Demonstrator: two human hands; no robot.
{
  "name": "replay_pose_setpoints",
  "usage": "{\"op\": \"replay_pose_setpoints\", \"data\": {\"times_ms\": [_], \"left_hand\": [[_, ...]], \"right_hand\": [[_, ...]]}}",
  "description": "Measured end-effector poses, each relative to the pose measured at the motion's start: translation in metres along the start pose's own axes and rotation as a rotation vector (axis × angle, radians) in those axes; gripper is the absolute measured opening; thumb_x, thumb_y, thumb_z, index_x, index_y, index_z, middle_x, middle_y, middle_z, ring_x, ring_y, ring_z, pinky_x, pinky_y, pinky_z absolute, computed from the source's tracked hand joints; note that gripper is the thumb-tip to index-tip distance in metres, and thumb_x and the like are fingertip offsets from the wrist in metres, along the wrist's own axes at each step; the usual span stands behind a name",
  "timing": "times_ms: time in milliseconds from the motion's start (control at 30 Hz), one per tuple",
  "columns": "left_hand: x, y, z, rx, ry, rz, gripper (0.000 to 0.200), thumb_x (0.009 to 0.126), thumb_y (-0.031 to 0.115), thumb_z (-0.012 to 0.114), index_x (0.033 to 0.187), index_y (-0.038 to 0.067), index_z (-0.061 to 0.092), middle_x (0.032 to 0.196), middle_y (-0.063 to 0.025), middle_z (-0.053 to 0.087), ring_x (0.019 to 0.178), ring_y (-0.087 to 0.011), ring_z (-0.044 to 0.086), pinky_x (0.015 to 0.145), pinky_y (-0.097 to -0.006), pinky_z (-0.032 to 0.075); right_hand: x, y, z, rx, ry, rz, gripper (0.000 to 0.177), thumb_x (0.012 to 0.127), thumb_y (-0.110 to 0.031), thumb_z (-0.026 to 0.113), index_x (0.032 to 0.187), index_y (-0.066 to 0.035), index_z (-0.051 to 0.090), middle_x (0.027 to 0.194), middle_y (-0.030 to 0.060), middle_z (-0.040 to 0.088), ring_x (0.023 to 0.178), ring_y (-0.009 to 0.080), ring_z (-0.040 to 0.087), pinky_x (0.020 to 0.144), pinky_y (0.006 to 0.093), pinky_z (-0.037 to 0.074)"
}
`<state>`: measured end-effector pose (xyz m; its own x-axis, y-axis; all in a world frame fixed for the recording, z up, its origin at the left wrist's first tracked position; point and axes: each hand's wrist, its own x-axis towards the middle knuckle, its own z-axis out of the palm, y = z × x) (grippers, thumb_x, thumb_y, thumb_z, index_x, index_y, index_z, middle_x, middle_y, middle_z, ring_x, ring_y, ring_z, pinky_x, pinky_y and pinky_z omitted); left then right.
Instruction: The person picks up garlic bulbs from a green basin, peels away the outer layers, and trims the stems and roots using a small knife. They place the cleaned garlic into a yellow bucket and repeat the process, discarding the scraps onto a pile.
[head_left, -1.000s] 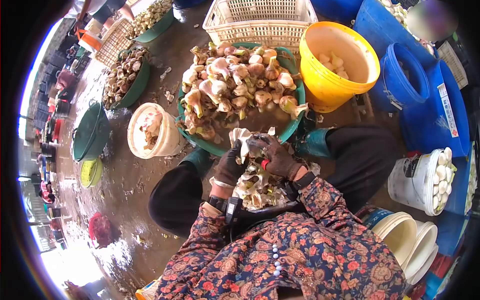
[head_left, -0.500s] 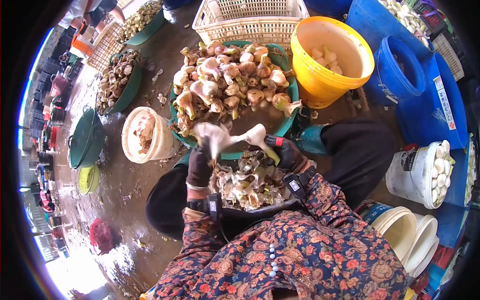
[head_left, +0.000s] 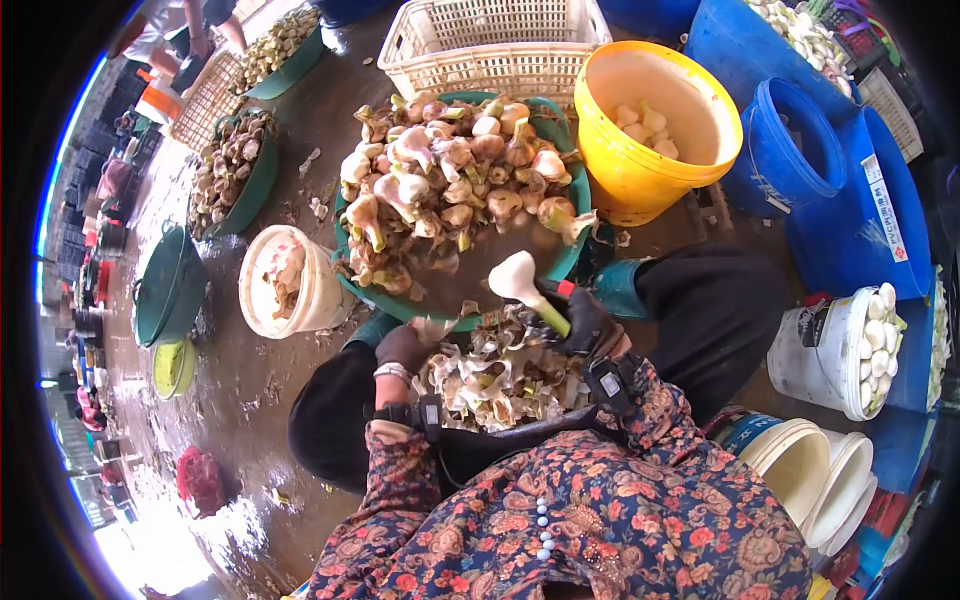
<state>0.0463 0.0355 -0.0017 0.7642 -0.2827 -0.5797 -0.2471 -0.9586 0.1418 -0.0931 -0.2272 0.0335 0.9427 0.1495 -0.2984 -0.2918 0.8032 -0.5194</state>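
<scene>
In the head view, a garlic bulb (head_left: 514,279) with smooth white skin stands out of my gloved right hand (head_left: 587,322). That hand is closed round its green stem, and a small red piece shows at the fingers. My gloved left hand (head_left: 404,349) is closed on a strip of loose garlic skin (head_left: 432,328), to the left of the bulb and apart from it. Below both hands, a heap of papery peelings (head_left: 500,380) fills my lap. Just beyond stands a green tub (head_left: 582,180) piled with unpeeled garlic bulbs (head_left: 450,175).
A yellow bucket (head_left: 625,185) with several pale bulbs stands right of the tub. A white bucket (head_left: 325,285) with scraps is at left, a cream crate (head_left: 490,65) behind. At right are a white bucket of peeled garlic (head_left: 815,350) and blue containers (head_left: 850,240). Another person (head_left: 175,35) is at far left.
My left hand has moved down and away from the bulb, taking a strip of skin with it. My right hand has lowered slightly, still holding the garlic.
</scene>
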Motion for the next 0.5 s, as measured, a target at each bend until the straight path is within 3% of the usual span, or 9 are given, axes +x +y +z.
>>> {"op": "replay_pose_setpoints", "data": {"times_ms": [67, 100, 133, 200, 233, 267, 333, 433, 500], "left_hand": [[-0.021, 0.034, -0.005, 0.028, 0.297, 0.177, 0.05, 0.069, 0.045, 0.068, 0.104, 0.009, 0.063, 0.098, -0.0174, 0.061, 0.09, -0.0351, 0.059, 0.077, -0.0402, 0.048], [-0.014, 0.047, -0.004, -0.035, 0.339, 0.249, 0.054, 0.068, 0.043, 0.07, 0.109, 0.01, 0.059, 0.1, -0.0169, 0.059, 0.092, -0.0349, 0.058, 0.078, -0.0404, 0.047], [-0.009, 0.065, -0.007, -0.099, 0.381, 0.32, 0.059, 0.067, 0.041, 0.072, 0.114, 0.01, 0.056, 0.102, -0.0164, 0.057, 0.095, -0.0347, 0.056, 0.078, -0.0406, 0.047], [0.001, 0.108, -0.015, -0.394, 0.458, 0.535, 0.054, 0.068, 0.031, 0.073, 0.114, 0.01, 0.055, 0.112, -0.0167, 0.055, 0.1, -0.0348, 0.054, 0.083, -0.0391, 0.046], [0.017, 0.128, -0.016, -0.303, 0.482, 0.609, 0.056, 0.068, 0.03, 0.073, 0.116, 0.011, 0.053, 0.117, -0.0167, 0.052, 0.104, -0.0352, 0.052, 0.086, -0.0398, 0.045], [0.044, 0.147, -0.009, -0.279, 0.569, 0.761, 0.061, 0.066, 0.028, 0.072, 0.119, 0.01, 0.049, 0.121, -0.0166, 0.049, 0.108, -0.0361, 0.049, 0.089, -0.0411, 0.044], [0.081, 0.189, -0.007, -0.173, 0.587, 0.831, 0.068, 0.063, 0.024, 0.071, 0.124, 0.01, 0.043, 0.126, -0.0168, 0.045, 0.112, -0.0381, 0.045, 0.091, -0.0415, 0.041], [0.135, 0.231, 0.005, -0.027, 0.654, 0.977, 0.07, 0.062, 0.023, 0.071, 0.125, 0.01, 0.042, 0.122, -0.0175, 0.045, 0.111, -0.0377, 0.045, 0.09, -0.0425, 0.041], [0.151, 0.247, 0.008, 0.219, 0.447, 0.907, 0.072, 0.06, 0.023, 0.072, 0.124, 0.009, 0.041, 0.119, -0.0165, 0.046, 0.108, -0.0363, 0.047, 0.086, -0.0421, 0.044]], "right_hand": [[0.002, 0.006, -0.004, -0.365, 0.237, 0.031, 0.029, 0.093, -0.021, 0.04, 0.109, -0.003, 0.055, 0.081, 0.008, 0.062, 0.065, 0.0128, 0.058, 0.051, 0.0228, 0.045], [0.005, 0.02, -0.036, -1.052, 0.055, -0.377, 0.029, 0.09, -0.022, 0.045, 0.107, -0.002, 0.056, 0.085, 0.0082, 0.062, 0.066, 0.0154, 0.059, 0.054, 0.0244, 0.048], [0.005, 0.014, -0.034, -1.058, 0.064, -0.377, 0.029, 0.09, -0.022, 0.045, 0.107, -0.002, 0.056, 0.085, 0.0082, 0.062, 0.066, 0.0154, 0.059, 0.054, 0.0244, 0.048], [0.008, -0.008, -0.024, 0.029, 0.499, -0.108, 0.029, 0.087, -0.022, 0.051, 0.106, -0.001, 0.056, 0.085, 0.0084, 0.062, 0.068, 0.0182, 0.06, 0.061, 0.0282, 0.051], [-0.002, -0.038, -0.006, -0.183, 0.374, -0.259, 0.032, 0.088, -0.025, 0.051, 0.108, 0.0, 0.054, 0.086, 0.01, 0.061, 0.075, 0.0212, 0.06, 0.069, 0.0319, 0.052], [0.001, -0.065, -0.01, 0.663, 0.201, -0.135, 0.043, 0.089, -0.037, 0.05, 0.111, 0.0, 0.051, 0.088, 0.0107, 0.06, 0.08, 0.0224, 0.059, 0.07, 0.0325, 0.05], [-0.026, -0.122, 0.037, 0.233, -0.04, -0.445, 0.057, 0.091, -0.052, 0.04, 0.111, 0.0, 0.05, 0.091, 0.01, 0.06, 0.08, 0.0201, 0.059, 0.065, 0.0289, 0.048], [-0.027, -0.12, 0.026, 0.083, 0.241, -0.528, 0.056, 0.09, -0.055, 0.04, 0.106, -0.002, 0.053, 0.085, 0.0073, 0.061, 0.071, 0.0163, 0.059, 0.059, 0.0274, 0.048], [-0.016, -0.092, -0.002, -0.045, 0.534, -0.344, 0.052, 0.088, -0.055, 0.044, 0.099, -0.006, 0.056, 0.077, 0.0035, 0.062, 0.062, 0.0129, 0.058, 0.053, 0.025, 0.046]]}}
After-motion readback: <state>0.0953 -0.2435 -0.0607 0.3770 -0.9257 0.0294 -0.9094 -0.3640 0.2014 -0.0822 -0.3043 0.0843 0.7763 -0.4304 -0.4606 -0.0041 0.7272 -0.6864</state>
